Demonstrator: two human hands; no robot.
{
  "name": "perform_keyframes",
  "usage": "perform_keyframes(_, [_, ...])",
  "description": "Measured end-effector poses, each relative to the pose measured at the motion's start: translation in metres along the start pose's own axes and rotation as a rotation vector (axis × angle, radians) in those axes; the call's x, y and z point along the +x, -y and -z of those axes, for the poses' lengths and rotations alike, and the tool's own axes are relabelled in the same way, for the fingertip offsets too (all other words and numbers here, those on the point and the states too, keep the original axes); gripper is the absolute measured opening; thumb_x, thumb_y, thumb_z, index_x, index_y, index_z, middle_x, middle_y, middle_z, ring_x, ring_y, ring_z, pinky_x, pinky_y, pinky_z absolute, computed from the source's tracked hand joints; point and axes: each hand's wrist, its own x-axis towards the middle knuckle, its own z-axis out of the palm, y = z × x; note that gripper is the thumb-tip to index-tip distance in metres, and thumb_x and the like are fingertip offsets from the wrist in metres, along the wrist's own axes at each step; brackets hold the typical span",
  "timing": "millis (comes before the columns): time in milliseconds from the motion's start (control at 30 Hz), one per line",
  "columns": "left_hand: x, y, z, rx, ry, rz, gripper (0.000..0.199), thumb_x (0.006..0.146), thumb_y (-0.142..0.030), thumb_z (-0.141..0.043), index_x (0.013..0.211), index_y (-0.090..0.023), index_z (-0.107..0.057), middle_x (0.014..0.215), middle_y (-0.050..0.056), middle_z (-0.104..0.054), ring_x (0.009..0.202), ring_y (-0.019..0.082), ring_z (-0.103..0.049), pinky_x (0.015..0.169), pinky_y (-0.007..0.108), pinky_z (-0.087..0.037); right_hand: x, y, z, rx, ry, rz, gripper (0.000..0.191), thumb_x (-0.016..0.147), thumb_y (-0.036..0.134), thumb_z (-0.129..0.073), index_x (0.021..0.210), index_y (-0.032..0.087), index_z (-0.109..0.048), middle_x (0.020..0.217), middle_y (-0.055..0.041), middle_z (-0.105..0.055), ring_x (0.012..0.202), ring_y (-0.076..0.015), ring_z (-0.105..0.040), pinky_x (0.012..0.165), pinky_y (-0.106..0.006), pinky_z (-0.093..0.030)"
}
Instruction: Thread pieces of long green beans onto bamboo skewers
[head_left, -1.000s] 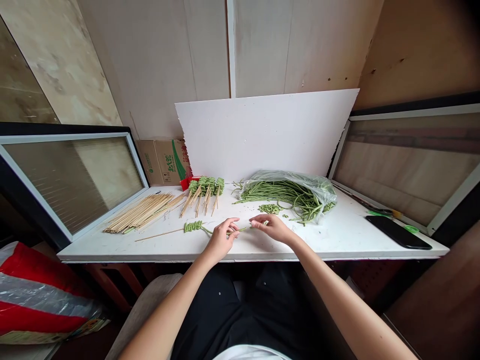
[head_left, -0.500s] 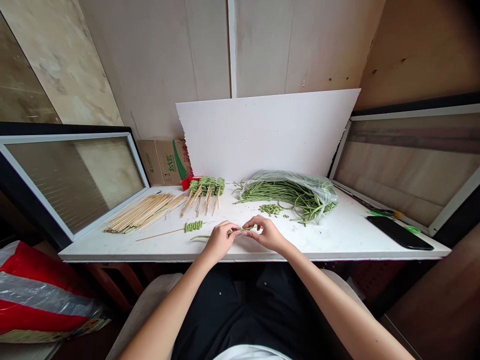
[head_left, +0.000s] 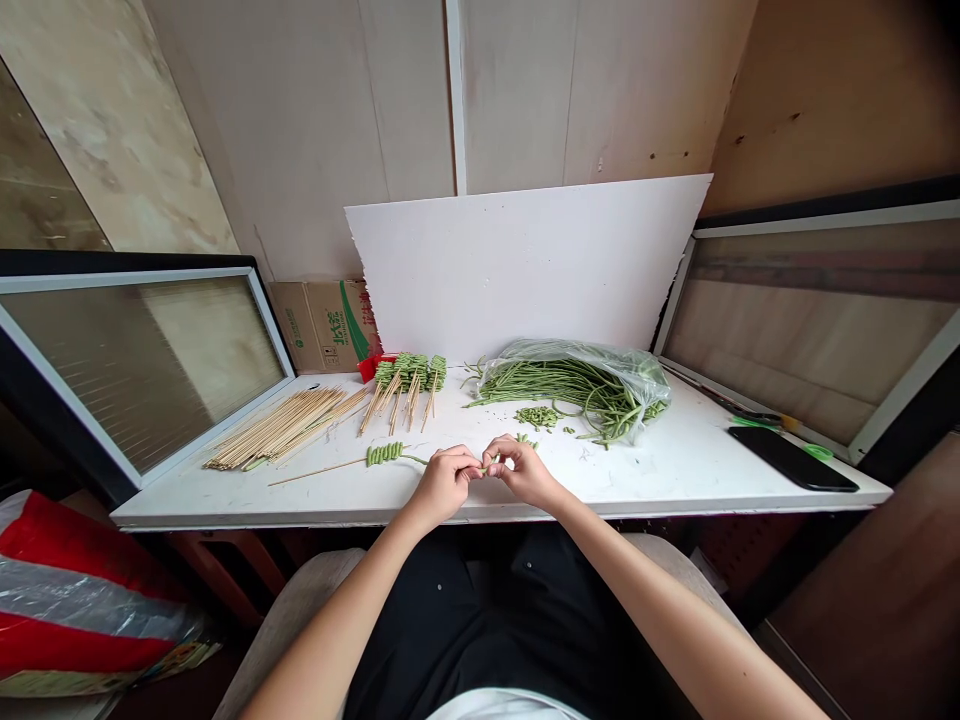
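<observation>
My left hand [head_left: 448,480] and my right hand [head_left: 519,470] meet over the front of the white table, thumbs and forefingers pinched on a thin green bean, mostly covered by the fingers. Left of them lies a skewer [head_left: 315,473] with a folded bean [head_left: 385,454] threaded on its end; a green strand runs from it toward my left hand. Behind my right hand is a pile of short bean pieces [head_left: 537,417]. Long green beans [head_left: 551,384] spill from a clear plastic bag [head_left: 651,376].
Bare skewers [head_left: 281,425] lie at the left, finished bean skewers [head_left: 410,372] behind them. A cardboard box [head_left: 319,325] stands at the back left. A black phone [head_left: 793,458] rests at the right, near the white table's [head_left: 622,493] edge. Framed glass panels flank both sides.
My hands stay pinched together, but the bean between them has shifted and its long tail no longer shows at the left. A green piece now shows behind my right fingers. The view has shifted slightly.
</observation>
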Motion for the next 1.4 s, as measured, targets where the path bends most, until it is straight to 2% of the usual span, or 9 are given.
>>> perform_keyframes(333, [0.004,-0.007,0.006,-0.184,-0.006,0.034,0.023,0.095,-0.016,-0.061,0.079,-0.016,-0.077,0.083,0.008,-0.073,0.078,0.018,-0.067,0.078,0.03,-0.052,0.002,0.001,0.001,0.371,0.016,-0.102,0.04,0.086,0.061,-0.076,0.084,0.022,-0.07,0.082,-0.0042,-0.07,0.079,-0.0213,-0.066,0.077,-0.035,-0.052])
perform_keyframes(567, [0.004,0.006,0.008,-0.044,-0.058,0.081,0.03,0.102,-0.039,-0.061,0.102,-0.017,-0.081,0.09,0.009,-0.072,0.077,0.018,-0.064,0.069,0.029,-0.048,0.01,-0.019,0.063,-0.402,-0.144,-0.069,0.03,0.095,0.047,-0.068,0.086,0.022,-0.081,0.088,-0.0101,-0.077,0.09,-0.0274,-0.064,0.083,-0.039,-0.048])
perform_keyframes(667, [0.002,0.014,0.004,0.04,-0.073,0.084,0.032,0.105,-0.037,-0.055,0.107,-0.016,-0.08,0.089,0.008,-0.068,0.077,0.017,-0.061,0.073,0.03,-0.05,0.006,-0.035,0.088,-0.708,-0.174,-0.246,0.029,0.098,0.036,-0.063,0.084,0.02,-0.082,0.084,-0.0128,-0.076,0.088,-0.0292,-0.065,0.078,-0.037,-0.046])
perform_keyframes(800, [-0.001,0.016,0.001,0.078,-0.016,0.112,0.035,0.107,-0.028,-0.046,0.127,-0.016,-0.072,0.105,0.009,-0.064,0.085,0.017,-0.062,0.081,0.031,-0.054,0.0,-0.044,0.094,-0.961,-0.185,-0.549,0.02,0.094,0.03,-0.067,0.088,0.021,-0.083,0.083,-0.013,-0.076,0.088,-0.0289,-0.069,0.073,-0.032,-0.045])
perform_keyframes(933, [-0.004,0.016,-0.002,0.091,0.063,0.144,0.041,0.106,-0.019,-0.039,0.137,-0.017,-0.066,0.114,0.01,-0.059,0.082,0.015,-0.062,0.086,0.032,-0.055,0.0,-0.038,0.085,-0.904,-0.148,-0.647,0.034,0.096,0.047,-0.064,0.082,0.02,-0.08,0.083,-0.0121,-0.076,0.08,-0.0262,-0.07,0.067,-0.03,-0.043])
perform_keyframes(1100, [-0.003,0.017,-0.004,0.024,0.011,0.15,0.052,0.101,-0.016,-0.05,0.152,-0.024,-0.049,0.114,0.009,-0.061,0.086,0.016,-0.063,0.088,0.035,-0.056,0.005,-0.022,0.081,-0.632,-0.092,-0.483,0.063,0.104,0.063,-0.043,0.073,0.018,-0.076,0.068,-0.0107,-0.072,0.066,-0.024,-0.066,0.062,-0.031,-0.043])
perform_keyframes(1233, [-0.002,0.016,-0.005,-0.1,-0.025,0.205,0.083,0.095,-0.013,-0.061,0.165,-0.028,-0.018,0.106,0.005,-0.068,0.083,0.016,-0.066,0.085,0.037,-0.057,0.007,-0.002,0.068,-0.311,0.059,-0.174,0.049,0.097,0.064,-0.06,0.1,0.02,-0.081,0.098,-0.0104,-0.08,0.087,-0.0241,-0.072,0.071,-0.03,-0.05])
perform_keyframes(1300, [-0.002,0.013,-0.005,-0.133,-0.018,0.211,0.081,0.094,-0.013,-0.062,0.163,-0.028,-0.021,0.104,0.005,-0.069,0.083,0.016,-0.068,0.085,0.037,-0.057,0.007,0.006,0.055,-0.215,0.118,-0.106,0.048,0.087,0.062,-0.076,0.112,0.022,-0.079,0.109,-0.0099,-0.079,0.095,-0.0246,-0.072,0.075,-0.03,-0.052])
perform_keyframes(1400, [-0.001,0.008,-0.004,-0.143,-0.023,0.189,0.079,0.093,-0.013,-0.064,0.161,-0.027,-0.027,0.101,0.005,-0.07,0.088,0.017,-0.07,0.088,0.036,-0.057,0.006,0.013,0.035,-0.179,0.131,-0.035,0.043,0.085,0.057,-0.08,0.11,0.023,-0.08,0.103,-0.0088,-0.079,0.095,-0.024,-0.071,0.076,-0.031,-0.052])
